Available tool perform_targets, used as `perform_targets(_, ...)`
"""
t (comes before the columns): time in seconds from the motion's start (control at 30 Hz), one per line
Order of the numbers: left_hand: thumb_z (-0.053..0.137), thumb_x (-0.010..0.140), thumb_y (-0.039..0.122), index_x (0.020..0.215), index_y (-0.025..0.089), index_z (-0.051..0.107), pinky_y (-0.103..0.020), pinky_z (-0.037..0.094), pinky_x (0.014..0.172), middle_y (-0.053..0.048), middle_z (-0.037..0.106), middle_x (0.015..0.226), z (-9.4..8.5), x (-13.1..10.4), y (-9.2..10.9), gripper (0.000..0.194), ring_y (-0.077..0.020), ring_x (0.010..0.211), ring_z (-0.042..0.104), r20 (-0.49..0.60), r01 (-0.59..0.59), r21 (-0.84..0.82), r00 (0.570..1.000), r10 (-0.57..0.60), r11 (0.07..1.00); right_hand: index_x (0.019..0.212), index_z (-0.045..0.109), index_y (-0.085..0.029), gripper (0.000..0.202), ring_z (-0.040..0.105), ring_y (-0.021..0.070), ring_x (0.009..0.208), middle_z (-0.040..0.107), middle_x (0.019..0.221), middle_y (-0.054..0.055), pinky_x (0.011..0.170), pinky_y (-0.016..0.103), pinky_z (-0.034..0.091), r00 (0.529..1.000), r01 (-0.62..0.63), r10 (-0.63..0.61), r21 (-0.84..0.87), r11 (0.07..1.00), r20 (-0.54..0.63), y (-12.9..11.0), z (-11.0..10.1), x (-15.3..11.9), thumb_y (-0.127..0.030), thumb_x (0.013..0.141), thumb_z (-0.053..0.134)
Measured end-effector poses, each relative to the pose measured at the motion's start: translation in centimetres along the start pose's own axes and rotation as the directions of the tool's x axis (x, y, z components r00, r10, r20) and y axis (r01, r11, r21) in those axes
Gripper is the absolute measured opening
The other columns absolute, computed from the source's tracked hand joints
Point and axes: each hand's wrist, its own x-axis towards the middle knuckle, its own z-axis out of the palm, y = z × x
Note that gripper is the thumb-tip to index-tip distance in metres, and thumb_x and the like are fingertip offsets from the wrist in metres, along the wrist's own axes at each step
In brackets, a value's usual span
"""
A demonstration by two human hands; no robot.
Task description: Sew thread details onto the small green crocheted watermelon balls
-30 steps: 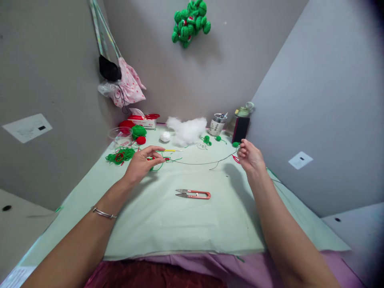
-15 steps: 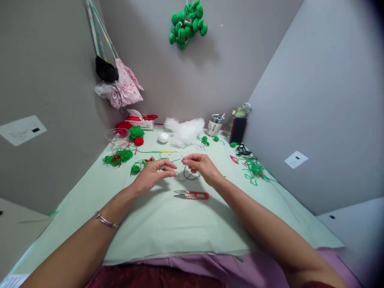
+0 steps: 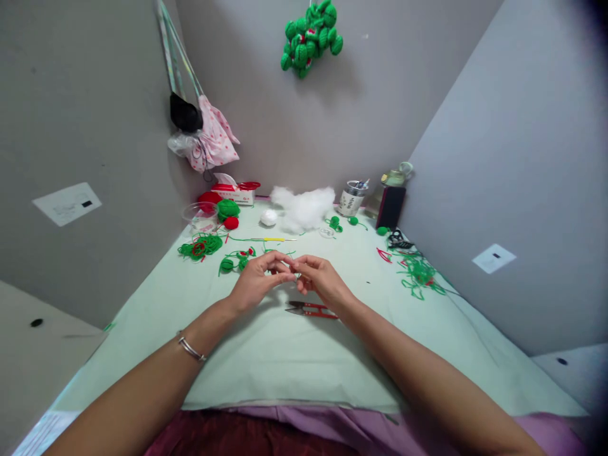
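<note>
My left hand (image 3: 263, 277) and my right hand (image 3: 319, 277) meet fingertip to fingertip above the middle of the table, thumbs and forefingers pinched. A thin dark thread, seen between them a moment ago, is now almost wholly hidden by the fingers. Below my right hand lies a pair of red-handled thread snips (image 3: 311, 310), blades to the left, its handle end partly covered by my wrist. Just beyond my left hand are small green crocheted balls (image 3: 227, 265) with red and white bits. A yellow-handled crochet hook (image 3: 274, 239) lies farther back.
White stuffing (image 3: 306, 209) lies at the back, near a pen tin (image 3: 351, 199) and a dark phone (image 3: 391, 207). Yarn scraps lie left (image 3: 200, 247) and right (image 3: 420, 273). A clear plastic tub (image 3: 201, 220) stands by a tissue box (image 3: 236, 192). Walls enclose the table.
My hands have come together, closing the gap between them. The loop of dark thread that hung below my right hand is out of sight. The view has shifted slightly left.
</note>
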Motion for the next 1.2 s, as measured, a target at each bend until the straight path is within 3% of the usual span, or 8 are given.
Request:
perform_targets(0.17, 0.072, 0.076, 0.033, 0.091, 0.020, 0.067, -0.030, 0.043, 0.075, -0.001, 0.069, 0.076, -0.3, 0.3, -0.7, 0.021, -0.0170, 0.076, 0.060, -0.128, -0.013, 0.031, 0.992, 0.017, 0.999, 0.082, 0.066, -0.015, 0.029, 0.050, 0.0074, 0.056, 0.060, 0.066, -0.001, 0.056, 0.021, 0.040, 0.999, -0.024, 0.023, 0.046, 0.999, 0.033, 0.9, 0.0, -0.2, -0.041, 0.073, 0.075)
perform_targets(0.33, 0.070, 0.076, 0.035, 0.074, 0.018, 0.071, -0.029, 0.040, 0.069, -0.002, 0.066, 0.074, -0.2, 0.3, -1.4, 0.017, -0.0167, 0.073, 0.056, 0.083, 0.074, 0.026, 0.994, -0.076, 0.997, 0.077, 0.067, -0.017, 0.024, 0.042, 0.0095, 0.057, 0.051, 0.060, -0.003, 0.056, 0.024, 0.034, 0.963, 0.218, -0.241, -0.180, 0.959, -0.119, 0.0, -0.9, -0.4, -0.040, 0.075, 0.073)
perform_targets(0.5, 0.069, 0.078, 0.043, 0.073, 0.017, 0.069, -0.026, 0.039, 0.065, 0.000, 0.056, 0.067, -0.1, 0.3, -1.1, 0.026, -0.0121, 0.065, 0.049, 0.122, 0.238, -0.249, 0.969, -0.213, 0.939, 0.075, 0.068, -0.017, 0.023, 0.042, 0.0111, 0.058, 0.051, 0.060, -0.002, 0.057, 0.025, 0.035, 0.935, 0.280, -0.325, -0.269, 0.921, -0.142, -0.2, -0.7, -0.4, -0.040, 0.076, 0.071)
perform_targets(0.63, 0.077, 0.074, 0.032, 0.082, 0.016, 0.070, -0.024, 0.046, 0.072, -0.001, 0.060, 0.079, -0.5, 0.7, -1.2, 0.020, -0.0085, 0.068, 0.052, 0.143, 0.312, -0.582, 0.948, -0.283, 0.751, 0.077, 0.069, -0.018, 0.022, 0.048, 0.0126, 0.061, 0.058, 0.064, 0.000, 0.061, 0.027, 0.040, 0.938, 0.291, -0.330, -0.271, 0.917, -0.108, 0.5, 0.0, -0.7, -0.039, 0.078, 0.069)
perform_targets(0.77, 0.079, 0.073, 0.026, 0.084, 0.016, 0.072, -0.022, 0.048, 0.073, 0.000, 0.062, 0.080, -0.5, 0.9, -1.4, 0.017, -0.0068, 0.068, 0.054, 0.133, 0.328, -0.658, 0.936, -0.325, 0.678, 0.079, 0.071, -0.020, 0.018, 0.052, 0.0138, 0.063, 0.061, 0.072, 0.002, 0.062, 0.028, 0.043, 0.916, 0.372, -0.402, -0.353, 0.858, -0.012, 1.4, 0.8, -1.2, -0.037, 0.083, 0.066)
perform_targets(0.97, 0.073, 0.076, 0.035, 0.084, 0.020, 0.076, -0.030, 0.045, 0.081, -0.004, 0.068, 0.087, 0.4, 0.3, -1.4, 0.017, -0.0164, 0.082, 0.058, -0.043, 0.140, -0.279, 0.987, -0.158, 0.950, 0.087, 0.071, -0.022, 0.017, 0.052, 0.0157, 0.066, 0.059, 0.075, 0.004, 0.064, 0.030, 0.041, 0.805, 0.539, -0.575, -0.590, 0.601, 0.150, 1.2, 1.0, -2.0, -0.032, 0.091, 0.058)
perform_targets(1.1, 0.065, 0.083, 0.035, 0.084, 0.023, 0.076, -0.034, 0.043, 0.084, -0.005, 0.068, 0.086, 0.7, -0.2, -1.2, 0.017, -0.0205, 0.087, 0.059, -0.039, -0.102, 0.051, 0.994, 0.104, 0.994, 0.083, 0.069, -0.021, 0.021, 0.052, 0.0156, 0.067, 0.060, 0.076, 0.004, 0.064, 0.029, 0.040, 0.830, 0.487, -0.550, -0.604, 0.631, 0.095, 0.5, 0.3, -2.0, -0.035, 0.092, 0.056)
perform_targets(1.2, 0.068, 0.079, 0.035, 0.076, 0.022, 0.074, -0.034, 0.043, 0.081, -0.004, 0.066, 0.081, 0.6, -0.1, -1.2, 0.015, -0.0204, 0.083, 0.058, -0.029, -0.100, 0.079, 0.994, 0.102, 0.992, 0.079, 0.067, -0.020, 0.022, 0.052, 0.0149, 0.067, 0.060, 0.077, 0.003, 0.062, 0.028, 0.040, 0.876, 0.418, -0.480, -0.566, 0.710, 0.044, 0.3, -0.2, -1.7, -0.036, 0.090, 0.058)
